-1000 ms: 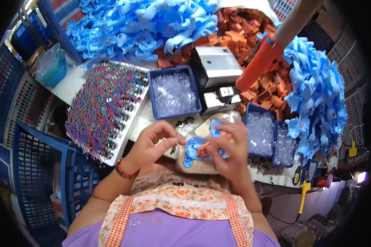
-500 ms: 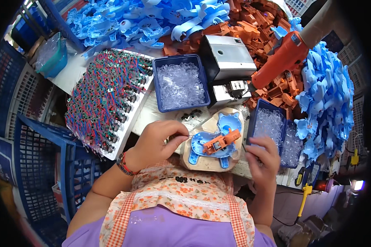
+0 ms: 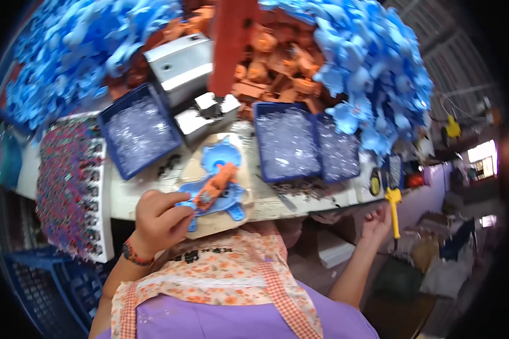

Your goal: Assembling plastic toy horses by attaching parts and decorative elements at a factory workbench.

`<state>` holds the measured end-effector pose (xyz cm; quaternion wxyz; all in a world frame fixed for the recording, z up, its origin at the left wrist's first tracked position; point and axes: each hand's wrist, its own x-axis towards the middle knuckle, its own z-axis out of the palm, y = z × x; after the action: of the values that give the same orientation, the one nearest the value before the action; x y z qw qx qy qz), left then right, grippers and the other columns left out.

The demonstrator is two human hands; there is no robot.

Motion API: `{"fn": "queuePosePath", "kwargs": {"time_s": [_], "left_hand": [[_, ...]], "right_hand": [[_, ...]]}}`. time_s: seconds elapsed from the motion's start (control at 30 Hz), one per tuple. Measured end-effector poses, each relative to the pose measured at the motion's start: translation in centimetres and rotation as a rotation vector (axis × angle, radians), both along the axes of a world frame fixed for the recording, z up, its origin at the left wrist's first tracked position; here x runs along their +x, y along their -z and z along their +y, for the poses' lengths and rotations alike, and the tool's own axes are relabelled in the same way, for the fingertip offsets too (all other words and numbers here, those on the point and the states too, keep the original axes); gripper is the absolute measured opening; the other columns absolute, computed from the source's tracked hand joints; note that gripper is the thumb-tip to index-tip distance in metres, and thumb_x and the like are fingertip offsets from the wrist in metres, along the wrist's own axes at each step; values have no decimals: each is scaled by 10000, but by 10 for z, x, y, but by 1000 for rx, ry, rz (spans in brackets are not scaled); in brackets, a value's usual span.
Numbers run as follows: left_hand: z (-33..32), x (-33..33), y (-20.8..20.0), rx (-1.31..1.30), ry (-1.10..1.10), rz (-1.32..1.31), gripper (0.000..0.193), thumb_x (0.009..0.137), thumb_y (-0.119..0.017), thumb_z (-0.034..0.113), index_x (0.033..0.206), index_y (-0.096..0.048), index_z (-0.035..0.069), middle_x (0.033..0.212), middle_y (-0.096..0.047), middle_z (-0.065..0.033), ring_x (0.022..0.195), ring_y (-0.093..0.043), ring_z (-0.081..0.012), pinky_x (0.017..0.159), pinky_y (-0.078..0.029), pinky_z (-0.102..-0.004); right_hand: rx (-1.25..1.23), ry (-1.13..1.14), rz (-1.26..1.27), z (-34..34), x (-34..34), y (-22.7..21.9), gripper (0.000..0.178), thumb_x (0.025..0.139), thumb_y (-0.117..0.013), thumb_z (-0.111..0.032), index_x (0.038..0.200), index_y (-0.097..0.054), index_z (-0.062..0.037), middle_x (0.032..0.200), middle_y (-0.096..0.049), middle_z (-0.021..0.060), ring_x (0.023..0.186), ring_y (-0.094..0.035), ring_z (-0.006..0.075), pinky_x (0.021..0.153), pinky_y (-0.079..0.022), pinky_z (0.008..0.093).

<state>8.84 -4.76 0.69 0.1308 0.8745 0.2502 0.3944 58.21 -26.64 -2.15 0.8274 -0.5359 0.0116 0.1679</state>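
Since the board apparently steadies the blue shell under the orange part, my left hand curls at the shell's edge, grip unclear; right hand, loosely open, beside yellow tool.

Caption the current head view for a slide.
Left hand at a blue shell with an orange part on it, right hand near a yellow tool, orange heap beyond.
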Motion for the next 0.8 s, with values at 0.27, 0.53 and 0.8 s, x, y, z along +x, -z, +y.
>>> {"fn": "queuePosePath", "kwargs": {"time_s": [0.27,0.53,0.8], "left_hand": [[-4,2,-6,-22,-28,-17,172,680,-761,44,766,-635,122,944,-716,-52,601,-559,-198,596,-403,-350],[-4,-2,6,-184,-29,-163,134,704,-746,60,732,-622,103,938,-713,-37,821,-628,-244,714,-468,-374],[-1,-7,20,-257,26,-239,111,696,-764,72,735,-667,108,969,-726,-39,1042,-626,-286,846,-462,-419]], "right_hand": [[-279,324,-531,24,41,7,415,964,-592,-453,1173,-586,-95,911,-616,45,637,-500,78,523,-413,219],[-575,457,-1479,-43,129,14,354,956,-653,-249,1100,-605,71,959,-679,154,844,-664,219,743,-554,320],[-417,414,-1489,-2,-24,-91,295,981,-609,-229,1095,-550,36,890,-637,134,708,-618,186,611,-514,257]]}}
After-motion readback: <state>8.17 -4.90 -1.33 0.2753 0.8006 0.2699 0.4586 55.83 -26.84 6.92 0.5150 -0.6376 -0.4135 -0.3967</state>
